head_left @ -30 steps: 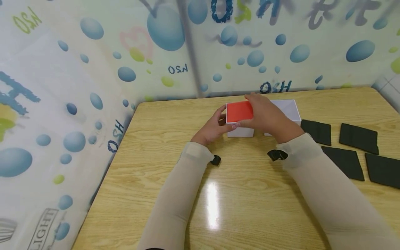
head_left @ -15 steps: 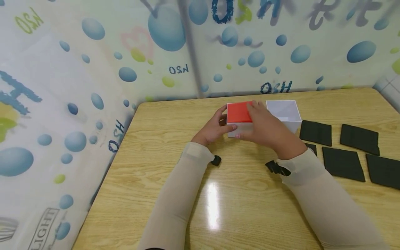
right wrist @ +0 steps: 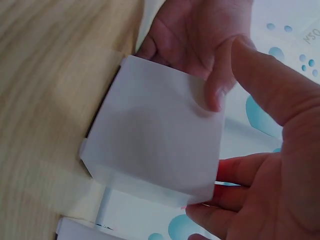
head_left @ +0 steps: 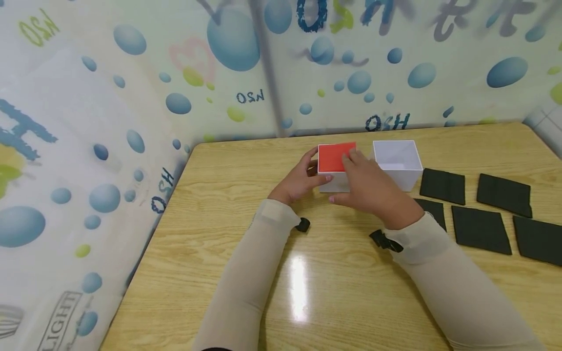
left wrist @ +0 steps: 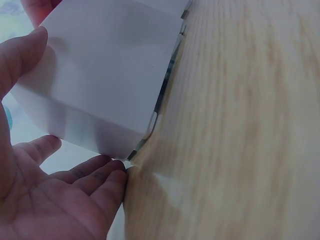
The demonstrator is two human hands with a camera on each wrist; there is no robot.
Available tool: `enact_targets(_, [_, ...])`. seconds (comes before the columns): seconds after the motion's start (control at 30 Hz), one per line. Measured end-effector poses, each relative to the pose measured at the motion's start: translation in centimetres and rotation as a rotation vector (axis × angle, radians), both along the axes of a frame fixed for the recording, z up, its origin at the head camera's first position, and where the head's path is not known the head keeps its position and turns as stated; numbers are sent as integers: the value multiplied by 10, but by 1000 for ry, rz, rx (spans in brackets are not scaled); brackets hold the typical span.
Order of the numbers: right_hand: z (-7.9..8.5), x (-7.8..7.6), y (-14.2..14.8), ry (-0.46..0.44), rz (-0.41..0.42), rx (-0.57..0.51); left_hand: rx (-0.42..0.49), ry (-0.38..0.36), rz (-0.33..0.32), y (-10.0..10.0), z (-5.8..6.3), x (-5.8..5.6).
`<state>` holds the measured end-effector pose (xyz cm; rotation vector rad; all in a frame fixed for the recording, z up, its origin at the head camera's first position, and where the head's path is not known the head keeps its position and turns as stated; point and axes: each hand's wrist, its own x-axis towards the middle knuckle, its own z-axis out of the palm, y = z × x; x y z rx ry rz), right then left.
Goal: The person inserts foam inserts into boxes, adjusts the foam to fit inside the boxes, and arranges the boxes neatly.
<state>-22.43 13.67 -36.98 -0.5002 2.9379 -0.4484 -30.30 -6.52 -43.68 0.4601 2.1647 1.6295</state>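
A white box (head_left: 338,183) with a flat red piece (head_left: 331,157) inside its top rim stands at the back of the table. My left hand (head_left: 296,181) grips the box's left end. Its thumb presses the front face (left wrist: 100,75), and its other fingers lie along the left side. My right hand (head_left: 375,191) touches the right part of the red piece with its fingertips. In the right wrist view, the right thumb (right wrist: 265,75) stands off the white box (right wrist: 155,125). The box's right end is hidden behind that hand in the head view.
A second white box (head_left: 398,178), uncovered at the top, stands just right of the first. Several flat black pieces (head_left: 480,229) lie on the wooden table (head_left: 210,204) to the right, one partly behind the right forearm. A patterned wall (head_left: 303,83) rises along the table's back edge.
My right hand has moved nearer and lower. Its fingers went from the red piece's far edge to its right part, and the thumb came off the front edge. The left hand stays put.
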Motion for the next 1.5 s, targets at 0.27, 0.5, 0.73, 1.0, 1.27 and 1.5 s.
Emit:
enact_targets(0.27, [-7,-1,-3,48,23,34,-6,13,-1,0,1,0])
enact_targets(0.5, [-11,-3,-6,71,18,30,-1,17,-4,0,1,0])
enact_targets(0.73, [-13,-3,-10,64,25,52,0,13,-1,0,1,0])
enact_targets(1.0, [-15,-3,-11,68,31,65,0,11,-1,1,1,-1])
enact_targets(1.27, [-19,-4,-10,71,41,71,-26,-1,11,1,4,1])
enact_targets(1.5, [-20,-4,-10,76,42,72,-26,-8,14,1,3,1])
